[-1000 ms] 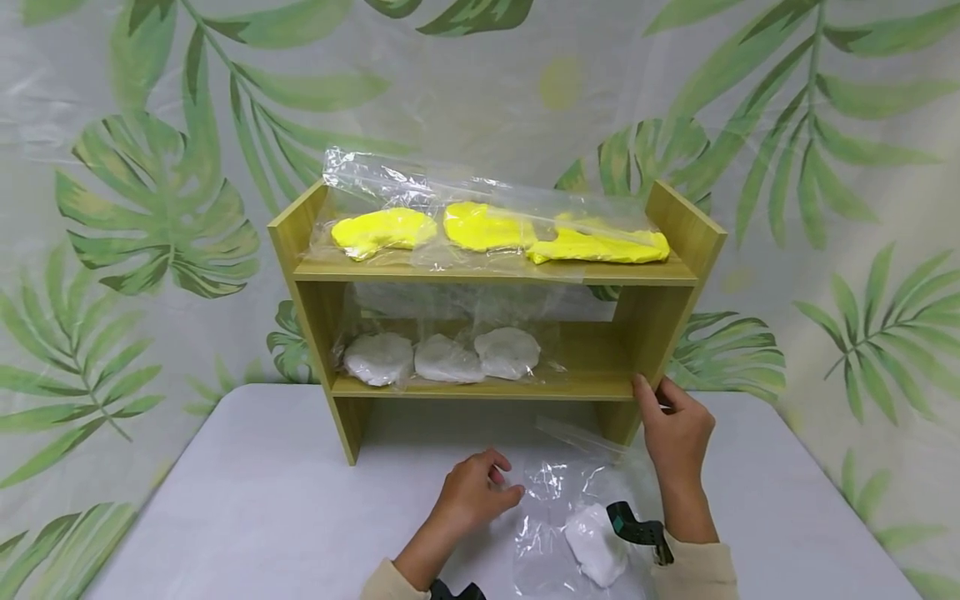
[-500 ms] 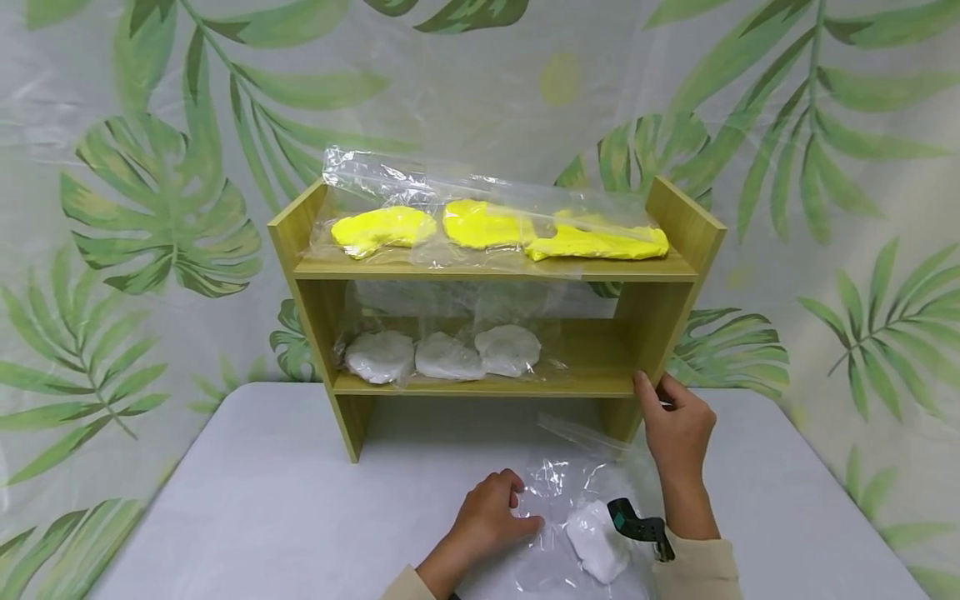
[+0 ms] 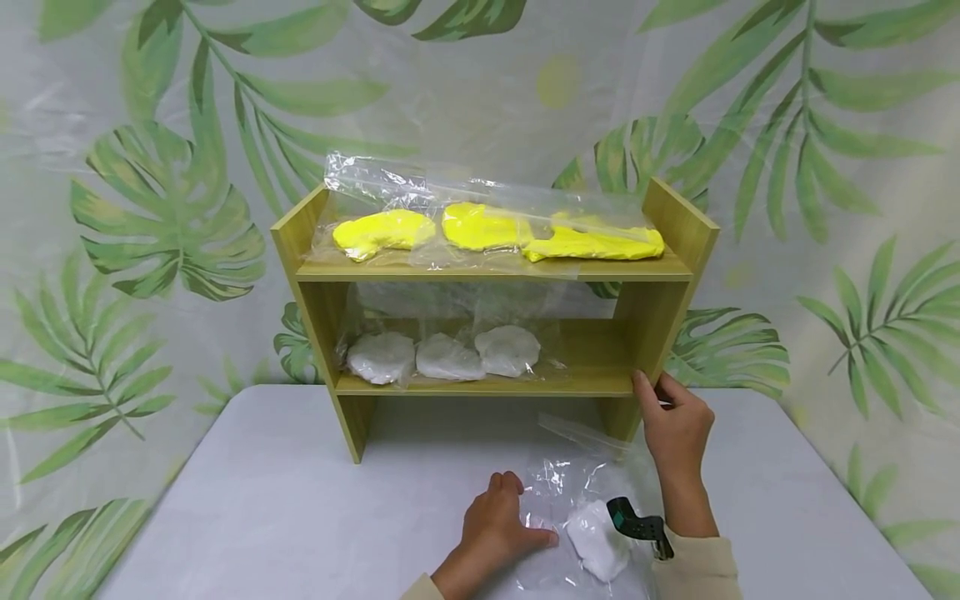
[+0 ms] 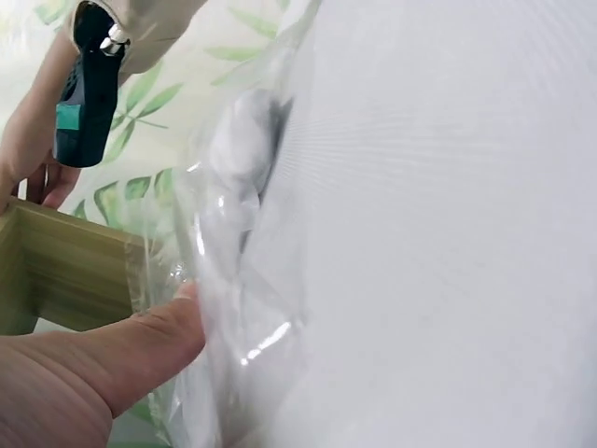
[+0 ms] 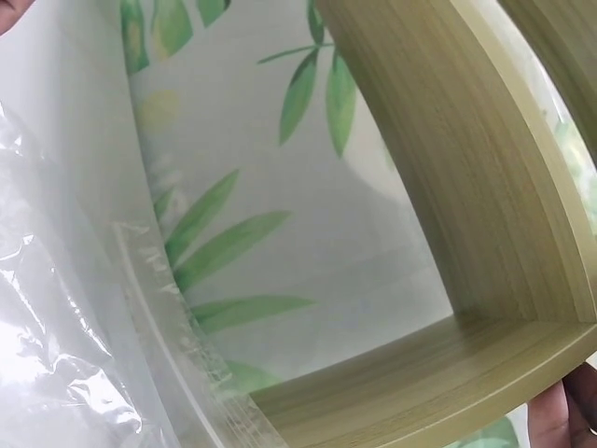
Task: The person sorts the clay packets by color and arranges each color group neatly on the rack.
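My left hand [image 3: 497,523] lies at the left edge of a clear zip bag [image 3: 551,477], its thumb stretched over the plastic. In the left wrist view the thumb [image 4: 149,350] touches the bag. Inside that bag, flat on the table, is a white soft lump [image 3: 598,542]. My right hand [image 3: 678,429] grips the right side panel of a small wooden shelf [image 3: 654,333], thumb at the front edge and fingers partly hidden behind. In the right wrist view, only some fingertips [image 5: 548,420] show beside the panel.
Bagged yellow lumps [image 3: 487,227] lie along the top shelf. Bagged white lumps [image 3: 448,358] sit on the left and middle of the lower shelf. A white table [image 3: 262,500] bears the shelf, with a leaf-patterned cloth [image 3: 172,208] behind. A black wrist camera [image 3: 636,527] partly covers the bag.
My left hand has moved right and slightly toward the front, from beside the bag to its left edge, with the thumb over the plastic. My right hand has stayed on the shelf.
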The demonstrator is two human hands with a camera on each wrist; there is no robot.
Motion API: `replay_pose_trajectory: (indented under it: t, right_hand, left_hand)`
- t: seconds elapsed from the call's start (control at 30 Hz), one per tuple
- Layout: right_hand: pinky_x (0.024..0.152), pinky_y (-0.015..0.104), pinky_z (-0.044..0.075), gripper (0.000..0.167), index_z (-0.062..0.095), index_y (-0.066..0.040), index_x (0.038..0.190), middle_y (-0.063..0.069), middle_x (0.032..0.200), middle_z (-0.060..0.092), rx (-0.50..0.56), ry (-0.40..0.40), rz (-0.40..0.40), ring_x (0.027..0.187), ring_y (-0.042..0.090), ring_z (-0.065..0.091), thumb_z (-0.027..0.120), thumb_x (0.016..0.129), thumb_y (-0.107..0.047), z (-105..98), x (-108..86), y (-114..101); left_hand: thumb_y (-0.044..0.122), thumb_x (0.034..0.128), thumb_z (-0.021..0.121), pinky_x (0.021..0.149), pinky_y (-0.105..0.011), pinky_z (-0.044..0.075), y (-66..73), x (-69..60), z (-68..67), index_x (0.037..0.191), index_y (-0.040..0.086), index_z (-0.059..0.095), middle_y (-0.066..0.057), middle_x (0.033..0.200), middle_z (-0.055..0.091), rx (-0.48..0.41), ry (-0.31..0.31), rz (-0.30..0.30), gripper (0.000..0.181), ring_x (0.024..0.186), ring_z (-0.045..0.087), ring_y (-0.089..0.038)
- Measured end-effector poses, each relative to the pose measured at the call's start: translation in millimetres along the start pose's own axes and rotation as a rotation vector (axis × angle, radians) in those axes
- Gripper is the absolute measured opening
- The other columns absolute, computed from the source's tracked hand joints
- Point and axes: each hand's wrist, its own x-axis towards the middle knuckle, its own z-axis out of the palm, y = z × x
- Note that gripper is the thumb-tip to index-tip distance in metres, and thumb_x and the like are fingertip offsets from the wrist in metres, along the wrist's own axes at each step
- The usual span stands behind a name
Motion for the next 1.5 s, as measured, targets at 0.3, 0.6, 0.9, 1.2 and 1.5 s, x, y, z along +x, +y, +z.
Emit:
replay_pose_trajectory:
  t: [0.3, 0.6, 0.9, 1.2, 1.5]
  right_hand:
    - [0.058, 0.004, 0.042, 0.028, 0.077, -0.004, 0.096, 0.013, 0.083, 0.073, -0.005, -0.017, 0.019, 0.068, -0.014, 0.052, 0.069, 0.09, -0.03, 0, -1.4, -3]
    - [0.057, 0.004, 0.042, 0.026, 0.077, -0.004, 0.094, 0.014, 0.081, 0.072, 0.008, -0.005, 0.008, 0.067, -0.016, 0.052, 0.069, 0.089, -0.028, -2, -0.3, -3]
    - [0.057, 0.004, 0.042, 0.024, 0.077, -0.004, 0.093, 0.013, 0.08, 0.072, 0.004, -0.003, -0.001, 0.067, -0.016, 0.052, 0.07, 0.089, -0.027, -1, 0.4, -3]
    - [0.057, 0.004, 0.041, 0.024, 0.077, -0.005, 0.094, 0.013, 0.08, 0.073, 0.007, -0.005, -0.004, 0.067, -0.016, 0.051, 0.07, 0.089, -0.027, -1, 0.7, -3]
    - [0.057, 0.004, 0.042, 0.024, 0.077, -0.004, 0.092, 0.013, 0.079, 0.072, 0.006, -0.003, 0.003, 0.066, -0.015, 0.052, 0.07, 0.088, -0.027, 1, 0.4, 0]
  left_hand:
    - [0.043, 0.06, 0.09, 0.056, -0.028, 0.039, -2.1, -1.2, 3.9, 0.089, 0.013, 0.054, 0.003, 0.084, 0.043, 0.036, 0.021, 0.031, 0.054, 0.063, 0.047, -0.017]
    - [0.028, 0.0674, 0.086, 0.053, -0.027, 0.035, -5.9, 0.3, 1.0, 0.064, 0.021, 0.057, 0.005, 0.08, 0.043, -0.015, 0.033, 0.082, 0.03, 0.058, 0.045, -0.012]
    - [0.019, 0.0769, 0.075, 0.056, -0.023, 0.034, -13.8, 4.6, -9.6, 0.068, 0.019, 0.057, 0.007, 0.073, 0.043, -0.161, -0.031, 0.105, 0.02, 0.063, 0.04, -0.006]
    - [0.013, 0.0774, 0.066, 0.053, -0.022, 0.036, -13.1, 11.0, -24.9, 0.071, 0.014, 0.056, 0.009, 0.06, 0.046, -0.326, -0.13, 0.091, 0.012, 0.057, 0.042, -0.005]
    - [0.014, 0.084, 0.052, 0.056, -0.029, 0.037, -17.3, 17.9, -26.9, 0.071, 0.008, 0.053, 0.002, 0.064, 0.045, -0.539, -0.099, -0.092, 0.015, 0.064, 0.045, -0.014]
